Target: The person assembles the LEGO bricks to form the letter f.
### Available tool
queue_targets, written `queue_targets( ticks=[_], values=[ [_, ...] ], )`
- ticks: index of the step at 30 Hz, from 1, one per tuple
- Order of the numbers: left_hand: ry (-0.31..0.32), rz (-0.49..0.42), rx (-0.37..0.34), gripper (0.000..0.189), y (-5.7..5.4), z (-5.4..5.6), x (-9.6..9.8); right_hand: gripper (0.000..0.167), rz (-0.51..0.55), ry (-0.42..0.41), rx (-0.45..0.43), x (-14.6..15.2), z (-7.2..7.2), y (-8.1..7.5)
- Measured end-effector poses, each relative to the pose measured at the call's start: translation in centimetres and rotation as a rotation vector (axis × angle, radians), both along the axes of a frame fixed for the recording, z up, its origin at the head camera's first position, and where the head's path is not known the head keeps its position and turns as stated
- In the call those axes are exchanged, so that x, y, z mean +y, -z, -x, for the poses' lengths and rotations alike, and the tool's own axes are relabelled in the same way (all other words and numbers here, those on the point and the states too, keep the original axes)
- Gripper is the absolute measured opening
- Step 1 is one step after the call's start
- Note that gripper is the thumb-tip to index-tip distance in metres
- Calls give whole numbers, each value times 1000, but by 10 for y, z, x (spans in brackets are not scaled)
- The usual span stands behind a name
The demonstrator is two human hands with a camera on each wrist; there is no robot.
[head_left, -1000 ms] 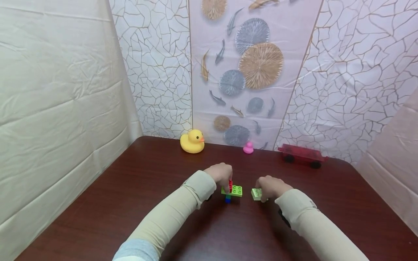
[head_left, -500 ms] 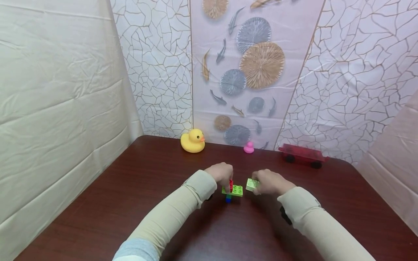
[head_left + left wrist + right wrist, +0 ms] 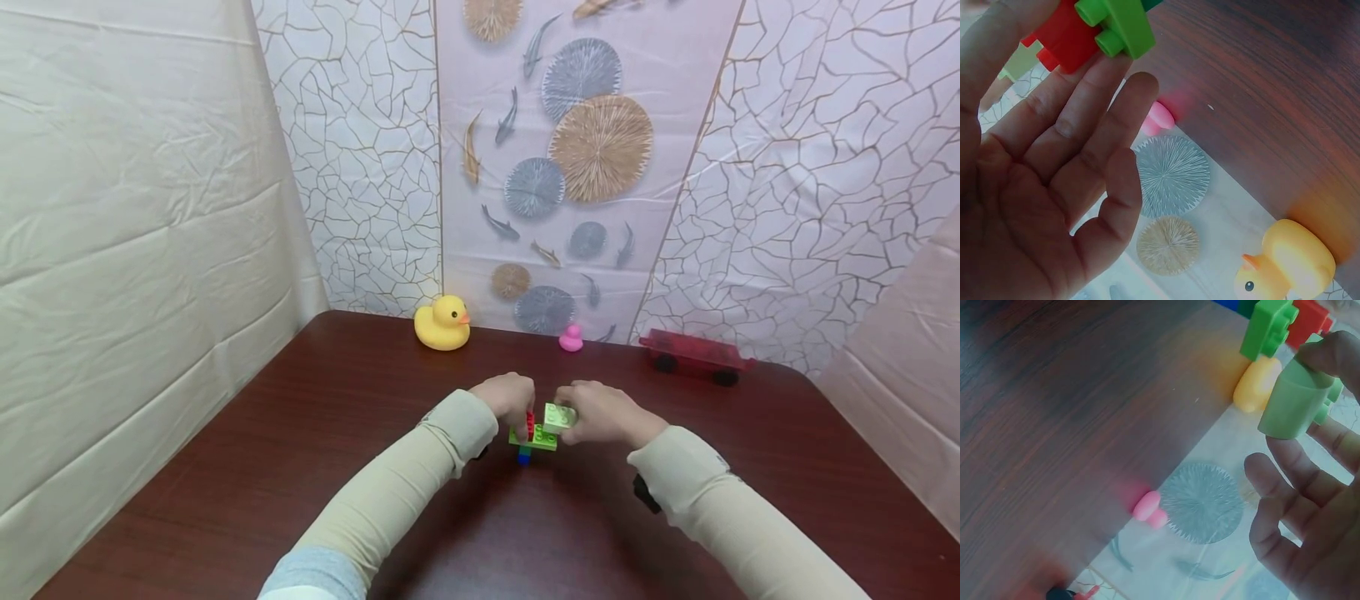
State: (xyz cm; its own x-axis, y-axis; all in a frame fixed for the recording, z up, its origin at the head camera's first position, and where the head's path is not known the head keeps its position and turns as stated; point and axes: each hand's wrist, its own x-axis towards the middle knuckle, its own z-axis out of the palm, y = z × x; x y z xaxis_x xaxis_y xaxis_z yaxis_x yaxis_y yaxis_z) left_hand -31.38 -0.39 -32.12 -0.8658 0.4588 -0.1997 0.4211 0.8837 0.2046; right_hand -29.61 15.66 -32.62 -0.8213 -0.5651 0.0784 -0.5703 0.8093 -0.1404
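Observation:
My left hand [image 3: 510,398] pinches the red brick [image 3: 1069,36] between thumb and fingertips. That brick sits on a long bright green brick [image 3: 544,442], with a teal part and a blue brick [image 3: 524,457] beneath it as a narrow column. My right hand [image 3: 606,413] pinches a pale green brick [image 3: 1297,403], its studs upward and one side rounded. In the head view this pale brick [image 3: 558,417] overlaps the right end of the long green one. The right wrist view shows a gap between the two. Fingers partly hide the red brick.
Along the back of the dark wooden table [image 3: 360,367] stand a yellow rubber duck [image 3: 442,325], a small pink duck [image 3: 571,338] and a translucent red toy wagon [image 3: 693,353] with black wheels. A patterned cloth [image 3: 360,167] hangs behind the back edge.
My right hand has lifted the pale green brick and carried it left, from beside the stack to above its right end. The left hand keeps its hold on the red brick.

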Motion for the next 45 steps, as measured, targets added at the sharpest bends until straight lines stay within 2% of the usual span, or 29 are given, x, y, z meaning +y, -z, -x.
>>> queue_targets(
  ticks=[12, 22, 37, 45],
  values=[
    [31, 9, 32, 27, -1, -3, 1, 27, 64, -46, 7, -9, -5, -5],
    [18, -8, 34, 33, -1, -3, 0, 29, 88, -51, -31, -13, -4, -5],
    [29, -10, 35, 29, -1, -2, -2, 28, 29, -79, -63, -17, 0, -7],
    [32, 6, 56, 31, 4, -3, -1, 27, -10, -102, -75, -20, -1, -8]
  ],
)
